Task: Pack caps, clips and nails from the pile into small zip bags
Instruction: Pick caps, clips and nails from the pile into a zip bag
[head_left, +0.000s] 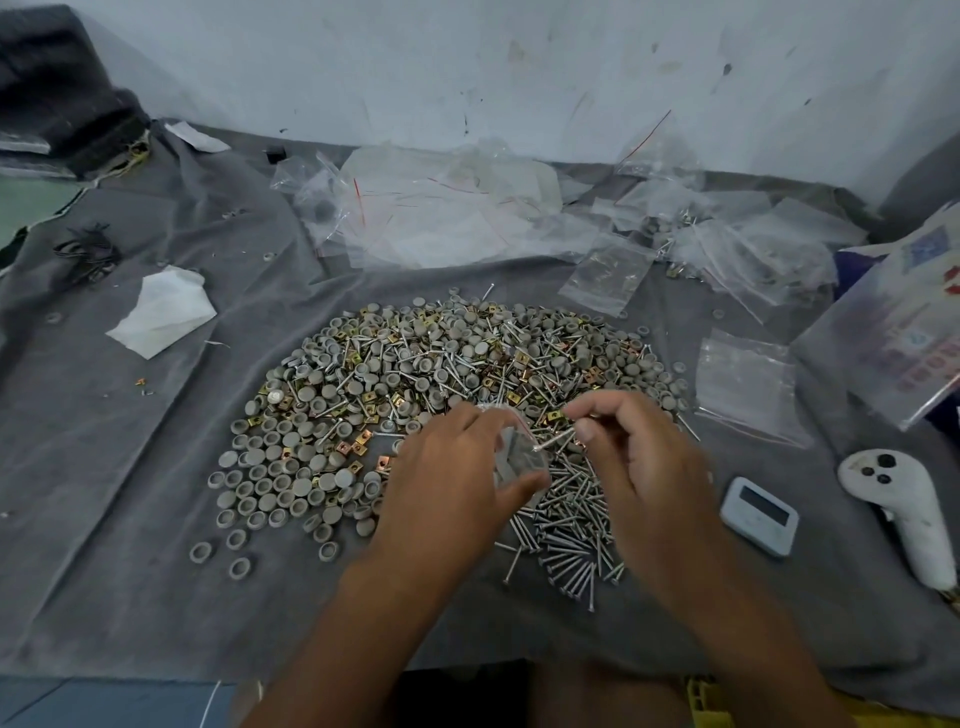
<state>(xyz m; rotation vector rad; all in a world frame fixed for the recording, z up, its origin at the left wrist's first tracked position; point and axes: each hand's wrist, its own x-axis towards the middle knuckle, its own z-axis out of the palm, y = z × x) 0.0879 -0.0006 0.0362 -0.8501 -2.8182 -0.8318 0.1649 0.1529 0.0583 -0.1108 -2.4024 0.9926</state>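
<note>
Over the middle of the grey cloth (130, 519), just above the near edge of the pile (457, 374), the two hands meet so that a part has almost no way to travel from heap to bag. The left hand (457, 483) grips a small zip bag (519, 457), fingers curled round it and thumb pressed along its lower side, with its mouth seemingly turned toward the other hand; a few grey shapes, probably caps, show through the plastic. The right hand (639, 457) pinches a nail (558, 438) between thumb and forefinger, its tip aimed at the bag's mouth, the remaining fingers loosely curled; whether the tip has entered is too blurred to tell. Sorting seems to have begun within the heap: grey caps (270, 467) lie mostly to the left, nails (566, 540) gather in front of the right hand, and brass clips (358, 449) are scattered between, which keeps each kind within easy reach. Spare empty bags (743, 384) lie to the right beside a white timer (758, 514), and a heap of bags (727, 239), some seemingly already filled, sits near the wall, out of the working area.
</note>
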